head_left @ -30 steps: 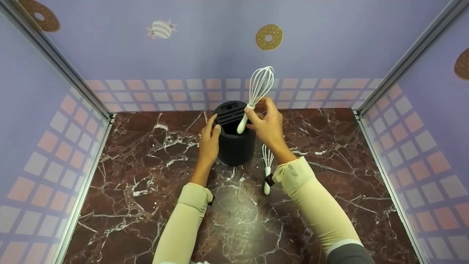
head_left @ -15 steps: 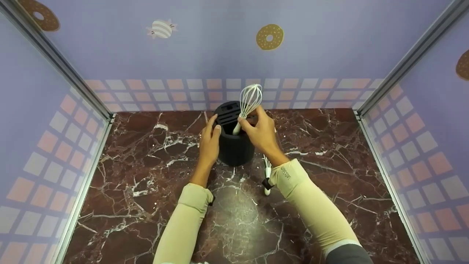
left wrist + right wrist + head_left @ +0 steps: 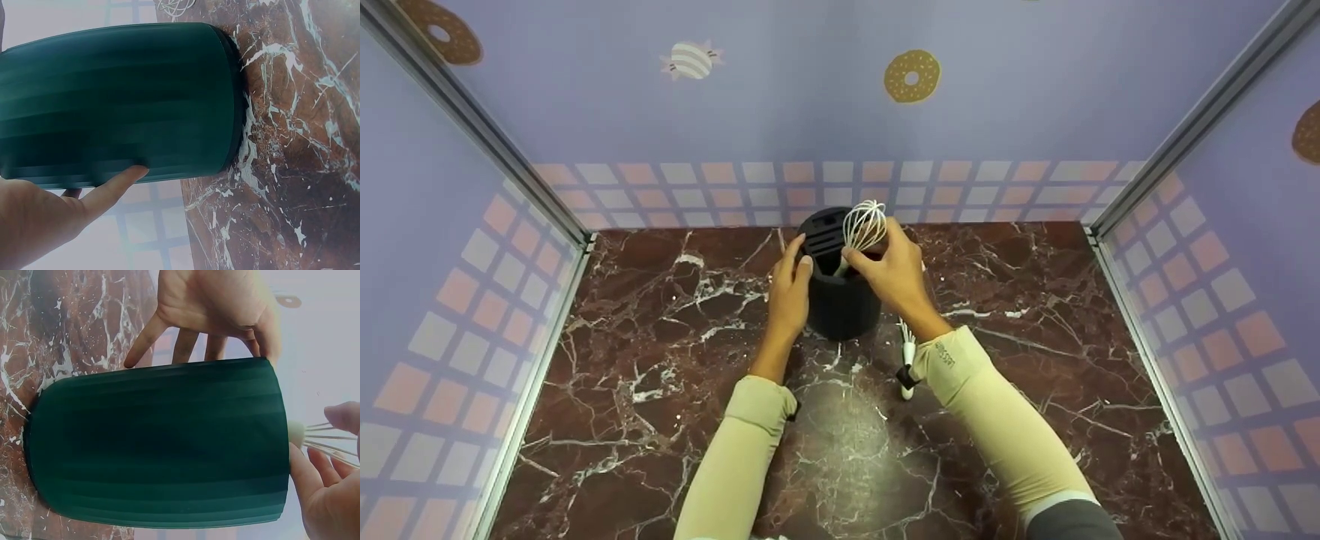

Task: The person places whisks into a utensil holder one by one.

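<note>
Left hand [image 3: 788, 292]: fingers nearly straight and spread along the left side of the holder [image 3: 841, 311], thumb at the near rim; not wrapped round it. Probably a brace, so the holder does not slide or tip.

Holder: upright, dark; black in the head view, green in the wrist views. Slots take up the far part of its top, with a wider opening at the near part.

Whisk [image 3: 861, 229]: in that opening, handle down, wires up and leaning right. Handle-first entry presumably leaves the wide wires clear of the rim. How deep the handle sits is hidden.

Right hand [image 3: 896, 274]: pinches the whisk where wires meet handle, likely the spot giving best control of its angle.

Second whisk [image 3: 909, 351]: flat, right of and nearer than the holder, wires pointing away; partly covered by the right wrist.

Tabletop [image 3: 622, 337]: red-brown marble pattern, white veins, glossy patch at near centre.

Room: left wall [image 3: 420, 225], back wall [image 3: 802, 97] and right wall [image 3: 1222, 187], lilac with pink-and-white tile bands.
</note>
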`<state>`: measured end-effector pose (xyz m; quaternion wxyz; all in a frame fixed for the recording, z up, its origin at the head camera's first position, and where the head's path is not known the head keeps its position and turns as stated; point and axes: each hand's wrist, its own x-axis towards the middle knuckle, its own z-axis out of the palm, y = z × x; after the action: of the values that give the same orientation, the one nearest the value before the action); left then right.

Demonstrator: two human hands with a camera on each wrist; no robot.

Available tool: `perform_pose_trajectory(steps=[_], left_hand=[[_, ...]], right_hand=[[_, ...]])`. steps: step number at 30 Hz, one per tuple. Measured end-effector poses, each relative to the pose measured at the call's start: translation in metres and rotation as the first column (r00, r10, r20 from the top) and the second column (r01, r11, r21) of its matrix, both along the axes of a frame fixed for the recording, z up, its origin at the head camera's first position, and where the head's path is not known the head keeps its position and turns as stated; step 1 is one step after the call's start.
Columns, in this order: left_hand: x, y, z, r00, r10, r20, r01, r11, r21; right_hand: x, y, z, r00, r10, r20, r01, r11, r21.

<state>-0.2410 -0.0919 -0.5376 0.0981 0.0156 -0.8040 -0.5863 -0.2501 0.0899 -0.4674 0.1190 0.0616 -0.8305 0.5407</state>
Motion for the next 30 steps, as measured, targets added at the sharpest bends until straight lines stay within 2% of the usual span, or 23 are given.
perform_pose_trajectory(steps=[7,16,25,30], left_hand=[[0.001,0.0,0.0,1.0,-0.006,0.006,0.006,1.0,-0.004],[0.0,0.0,-0.002,1.0,-0.006,0.017,0.006,1.0,0.006],[0.002,0.0,0.0,1.0,0.005,0.015,-0.005,1.0,0.013],[0.002,0.0,0.0,1.0,0.004,0.008,-0.004,1.0,0.012]], right_hand=[[0.002,0.0,0.001,0.999,0.014,0.031,-0.013,0.999,-0.046],[0.005,0.001,0.002,0.998,0.056,-0.005,-0.056,0.996,-0.075],[0.007,0.005,-0.002,0.991,0.088,-0.099,-0.094,0.994,-0.062],[0.012,0.006,-0.006,0.987,0.063,-0.151,-0.076,0.994,-0.077]])
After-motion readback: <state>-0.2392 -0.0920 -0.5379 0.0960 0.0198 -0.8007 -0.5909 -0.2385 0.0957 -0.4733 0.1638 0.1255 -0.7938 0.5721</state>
